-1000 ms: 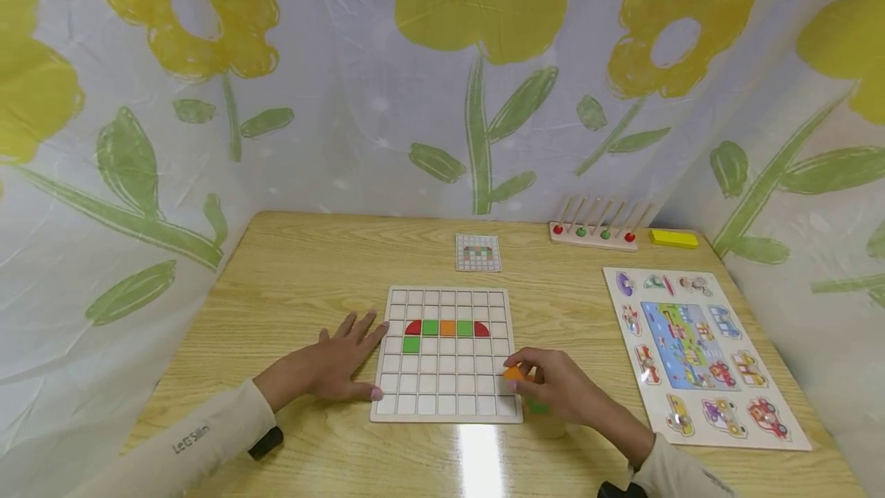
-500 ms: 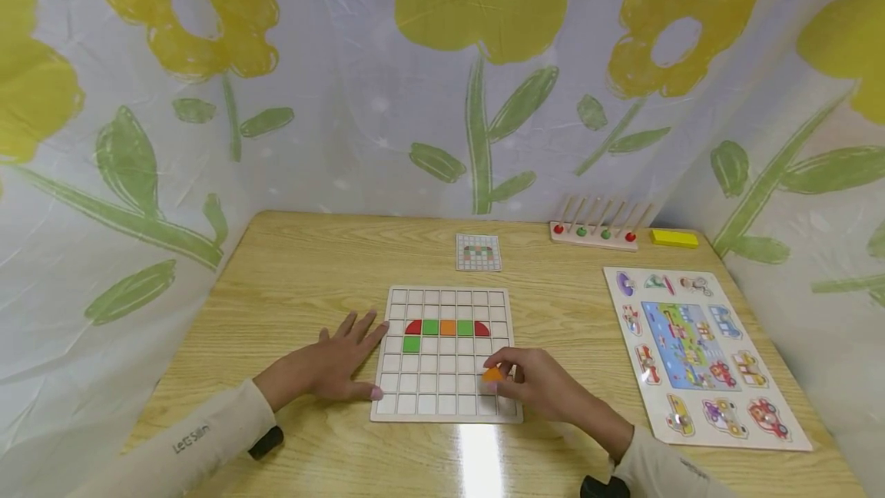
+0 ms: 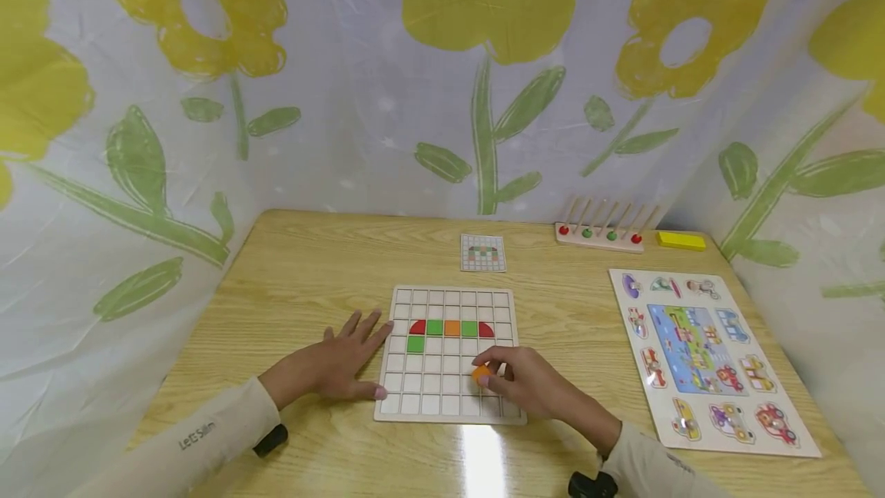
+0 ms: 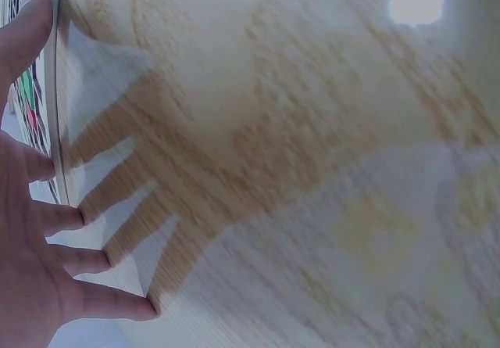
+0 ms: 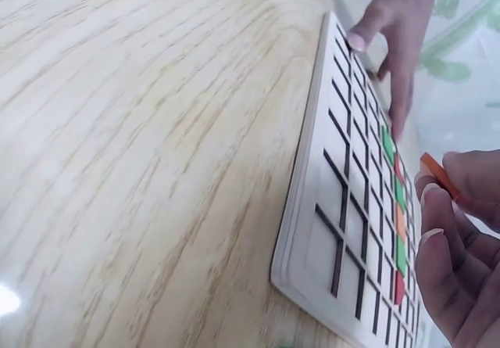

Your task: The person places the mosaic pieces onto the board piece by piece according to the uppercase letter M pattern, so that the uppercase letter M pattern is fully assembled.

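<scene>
A pale grid board (image 3: 422,384) lies flat on the table. Across one row run a red rounded tile (image 3: 418,327), a green tile (image 3: 434,327), an orange tile (image 3: 452,327), a second green tile (image 3: 469,328) and a red rounded tile (image 3: 486,330). One more green tile (image 3: 415,343) sits below the row's left end. My right hand (image 3: 525,381) pinches an orange piece (image 5: 439,176) between thumb and fingertips above the board's lower right cells. With fingers spread, my left hand (image 3: 342,366) rests by the board's left edge, its thumb on the rim.
Behind the board lies a small pattern card (image 3: 483,253). A picture puzzle board (image 3: 632,375) is to the right. Farther back stand a peg rack (image 3: 599,238) with red and green beads and a yellow block (image 3: 681,241). A flowered curtain (image 3: 346,137) encloses the table.
My right hand has moved left from the board's right edge to over its cells, carrying the orange piece. The left hand stays in place; the head view has shifted slightly.
</scene>
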The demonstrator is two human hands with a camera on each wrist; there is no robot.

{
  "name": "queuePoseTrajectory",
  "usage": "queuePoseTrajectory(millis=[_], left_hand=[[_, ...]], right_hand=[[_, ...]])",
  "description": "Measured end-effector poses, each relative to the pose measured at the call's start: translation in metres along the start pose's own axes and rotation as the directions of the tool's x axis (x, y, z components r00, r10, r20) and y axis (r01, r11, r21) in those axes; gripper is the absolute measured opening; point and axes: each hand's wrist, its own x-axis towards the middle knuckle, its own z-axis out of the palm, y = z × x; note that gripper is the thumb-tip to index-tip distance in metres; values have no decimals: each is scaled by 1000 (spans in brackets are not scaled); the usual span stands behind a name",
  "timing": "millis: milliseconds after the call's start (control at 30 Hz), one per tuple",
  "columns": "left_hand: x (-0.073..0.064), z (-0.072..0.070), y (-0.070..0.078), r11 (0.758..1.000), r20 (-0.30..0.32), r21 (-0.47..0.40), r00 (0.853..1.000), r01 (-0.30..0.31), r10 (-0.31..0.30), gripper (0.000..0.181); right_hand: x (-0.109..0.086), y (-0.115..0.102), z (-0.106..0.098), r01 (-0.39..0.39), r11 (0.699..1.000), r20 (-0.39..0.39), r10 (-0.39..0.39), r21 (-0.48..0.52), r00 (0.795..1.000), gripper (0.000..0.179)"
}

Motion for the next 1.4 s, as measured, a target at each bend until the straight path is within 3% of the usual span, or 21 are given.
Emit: queuePoseTrajectory(millis=[833, 1400], left_hand=[[1, 2, -2, 1000, -1, 24, 1000, -3, 3, 106], [2, 2, 0, 1000, 12, 24, 1000, 16, -16, 107]], right_hand=[[23, -11, 10, 33, 999, -2, -33, 38, 999, 27], [42, -14, 22, 4, 993, 35, -8, 114, 999, 29]])
